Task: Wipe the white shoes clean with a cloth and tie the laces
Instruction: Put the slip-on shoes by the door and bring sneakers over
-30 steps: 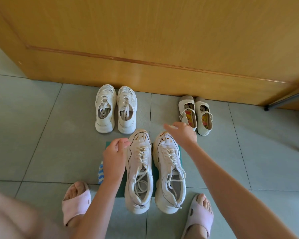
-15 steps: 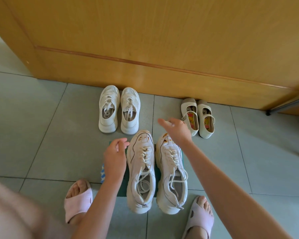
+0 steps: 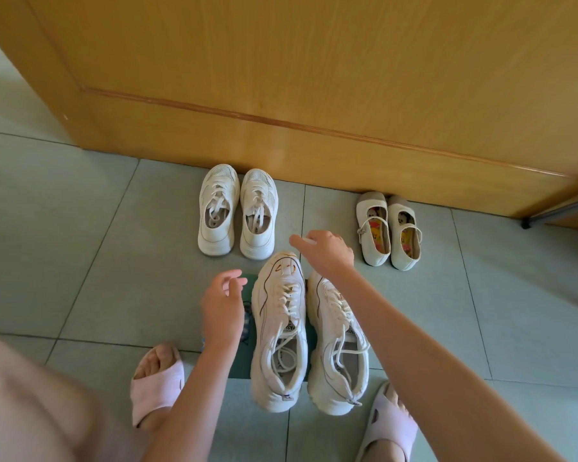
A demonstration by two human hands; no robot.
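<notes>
On the floor, white shoes (image 3: 277,315): side by side on a green mat (image 3: 242,365), toes toward the door (image 3: 314,78).
Left hand (image 3: 221,305): above the mat's left edge, fingers loosely curled, empty.
Right hand (image 3: 327,250): over the shoes' toes, fingers bent; grip cannot be told.

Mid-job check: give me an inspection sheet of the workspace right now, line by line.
Surface: grey tiled floor; green mat under the near shoes.
Job's things: near white sneakers side by side on the mat, laces loose and untied; blue-white checked cloth beside them, mostly hidden by the left hand.
Clutter: far white sneakers and small strap shoes by the wooden door.
Hands: left hand hovers over the cloth, fingers relaxed, empty; right hand over the sneaker toes, a small white bit at its fingers, grip unclear.
Cables: nothing seen.
Surroundings: wooden door ahead; metal leg at right; pink slippers on the person's feet.
</notes>
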